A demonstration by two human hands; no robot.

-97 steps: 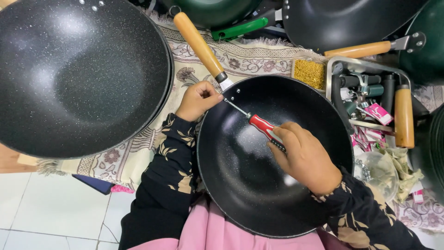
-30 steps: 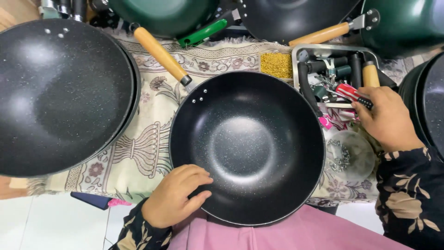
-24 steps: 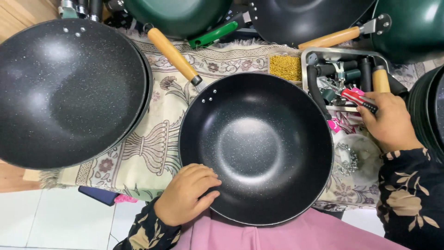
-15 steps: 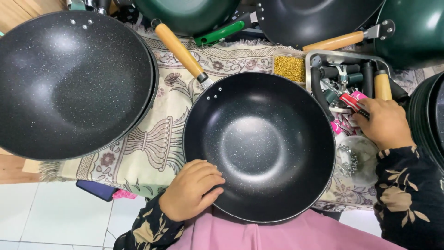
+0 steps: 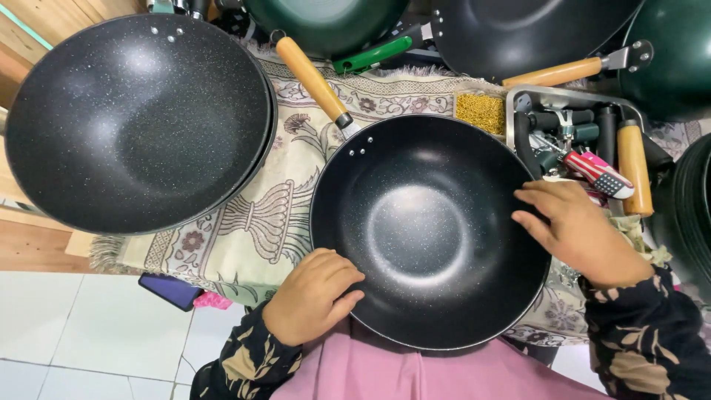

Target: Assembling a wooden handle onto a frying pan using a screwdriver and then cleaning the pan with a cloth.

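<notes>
A black speckled wok [image 5: 429, 230] with a wooden handle [image 5: 311, 78] rests on my lap and the patterned cloth [image 5: 244, 230]. My left hand [image 5: 311, 296] grips its near-left rim, fingers curled over the edge. My right hand [image 5: 578, 233] lies on the wok's right rim, fingers spread and holding nothing. A red-handled screwdriver [image 5: 596, 172] lies in the metal tray [image 5: 563, 100] just beyond my right hand.
A larger black wok [image 5: 141, 118] sits at the left. Green and black woks [image 5: 326, 18] line the back, with one more wooden handle [image 5: 555, 72]. The tray holds tools and a wooden handle [image 5: 635, 167]. A pile of small golden screws [image 5: 481, 111] lies beside it. White floor tiles [image 5: 67, 333] lie below left.
My right hand carried the red screwdriver from the wok to the tray, let it go, and came back to the wok's right rim. My left hand moved from the handle joint to the near rim.
</notes>
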